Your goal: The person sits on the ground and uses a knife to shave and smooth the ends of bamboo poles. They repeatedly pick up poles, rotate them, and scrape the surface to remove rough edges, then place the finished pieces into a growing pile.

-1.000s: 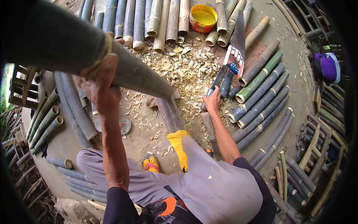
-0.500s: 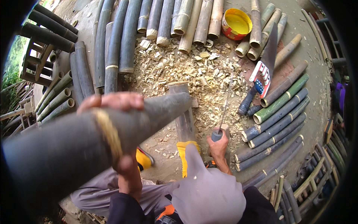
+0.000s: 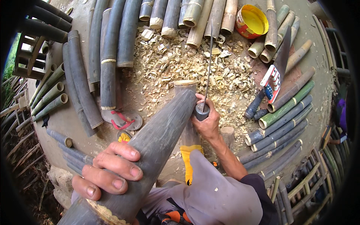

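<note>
My left hand [image 3: 110, 170] is wrapped round a thick dark bamboo pole [image 3: 157, 129], which slants from the lower left up to the middle. A pale, rough node ring [image 3: 101, 212] shows just below that hand. Beside the pole's far end, my right hand [image 3: 209, 122] grips the dark round handle [image 3: 202, 112] of a long-bladed knife [image 3: 209, 63]. Its narrow blade points away from me, seen nearly edge-on. Partly behind the pole's tip is a short bamboo block [image 3: 185, 85] with a pale cut top. Whether the tip touches this block, I cannot tell.
Pale wood chips [image 3: 180, 60] cover the ground ahead. Cut bamboo poles [image 3: 126, 37] lie at the far side, with more bamboo [image 3: 287, 99] at the right. A saw [image 3: 273, 80], a yellow-lined tub [image 3: 253, 22] and a red-strapped flip-flop [image 3: 122, 120] lie around. My yellow-covered foot [image 3: 186, 165] is near the block.
The pole's near end has swung down and its tip now points farther away from me. My right hand has moved up and left with the knife, close to the tip.
</note>
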A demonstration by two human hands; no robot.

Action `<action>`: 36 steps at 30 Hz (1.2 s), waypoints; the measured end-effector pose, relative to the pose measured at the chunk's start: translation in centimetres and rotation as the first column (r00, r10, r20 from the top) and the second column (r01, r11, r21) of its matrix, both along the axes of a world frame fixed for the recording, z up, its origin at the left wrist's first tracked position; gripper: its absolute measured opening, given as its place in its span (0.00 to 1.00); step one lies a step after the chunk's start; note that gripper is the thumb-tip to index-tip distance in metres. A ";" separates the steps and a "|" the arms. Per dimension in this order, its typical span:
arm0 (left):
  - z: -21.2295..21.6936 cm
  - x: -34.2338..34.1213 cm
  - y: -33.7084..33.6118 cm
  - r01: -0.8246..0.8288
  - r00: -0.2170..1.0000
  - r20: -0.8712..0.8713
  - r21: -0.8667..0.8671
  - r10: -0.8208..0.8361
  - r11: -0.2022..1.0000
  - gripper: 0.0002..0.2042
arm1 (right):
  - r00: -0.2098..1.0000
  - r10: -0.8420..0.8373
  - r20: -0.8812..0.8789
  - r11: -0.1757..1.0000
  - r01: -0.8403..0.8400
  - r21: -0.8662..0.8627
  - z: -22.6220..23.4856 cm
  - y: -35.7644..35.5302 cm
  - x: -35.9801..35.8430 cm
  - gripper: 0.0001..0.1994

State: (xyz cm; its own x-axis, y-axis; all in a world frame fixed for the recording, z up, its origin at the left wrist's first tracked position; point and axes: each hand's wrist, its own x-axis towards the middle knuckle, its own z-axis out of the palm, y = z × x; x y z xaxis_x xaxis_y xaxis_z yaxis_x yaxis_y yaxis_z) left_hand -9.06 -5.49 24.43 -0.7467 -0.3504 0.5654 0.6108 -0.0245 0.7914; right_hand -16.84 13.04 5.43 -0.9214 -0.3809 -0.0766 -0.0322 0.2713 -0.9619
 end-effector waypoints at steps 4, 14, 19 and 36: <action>-0.3 -0.6 0.4 -0.113 0.994 -0.002 0.065 0.114 0.991 0.14 | 0.999 0.014 0.032 0.999 -0.016 0.049 0.5 -0.2 0.0 0.28; -0.7 -2.1 0.4 -0.106 0.993 -0.042 0.088 0.110 0.990 0.08 | 0.992 0.056 -0.117 0.997 -0.050 0.055 -0.8 0.8 -0.4 0.23; -0.4 -1.1 0.3 -0.025 0.998 -0.059 0.028 0.027 0.999 0.07 | 0.988 0.137 -0.069 0.950 -0.111 0.291 -0.4 4.8 -4.1 0.12; -0.5 -1.6 -0.1 0.077 0.996 -0.052 -0.013 -0.077 0.997 0.07 | 0.682 0.503 -0.531 0.708 0.027 0.706 3.3 12.2 -14.5 0.16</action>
